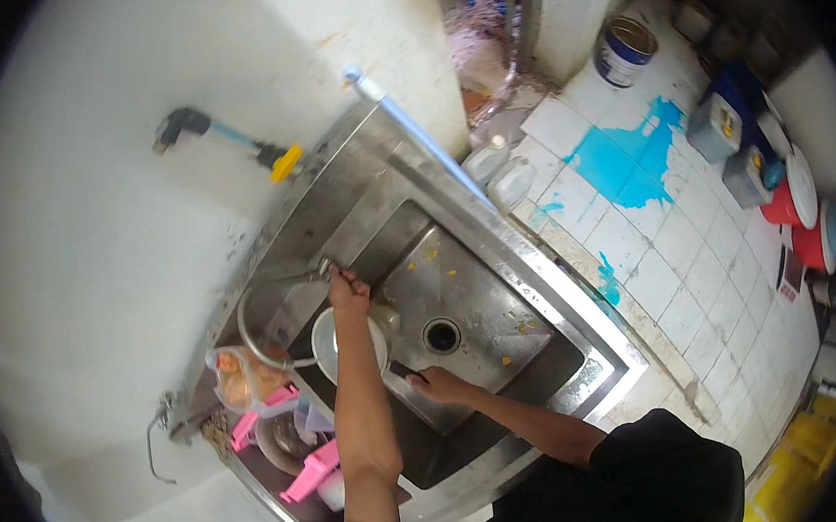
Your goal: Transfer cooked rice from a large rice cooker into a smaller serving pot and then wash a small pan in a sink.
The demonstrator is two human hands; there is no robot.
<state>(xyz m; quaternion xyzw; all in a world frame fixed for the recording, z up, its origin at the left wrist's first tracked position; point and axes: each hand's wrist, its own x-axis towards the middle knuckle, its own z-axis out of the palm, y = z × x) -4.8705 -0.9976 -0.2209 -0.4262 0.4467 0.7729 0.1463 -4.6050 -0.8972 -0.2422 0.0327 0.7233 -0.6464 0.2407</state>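
Observation:
My right hand (438, 387) grips the black handle (407, 371) of a round white pan (327, 344) over the stainless-steel sink basin (462, 265). My left hand (349, 289) reaches across the pan, its fingers closed around a metal tap fitting (325, 266) near the basin's back left edge. That forearm covers the middle of the pan, hiding what is in it. Right beside the pan stands a pale, see-through vessel (387, 320), partly hidden. A round drain (441, 336) and scattered yellow scraps (523, 325) show on the basin floor.
A curved white hose (244, 320) runs left of the pan. Pink-handled baskets (313, 472) and a clear bag of orange contents (240, 375) crowd the left side. A yellow-handled valve (285, 164) juts from the wall. Turquoise liquid (622, 163) covers some floor tiles; plastic jugs (511, 182) stand nearby.

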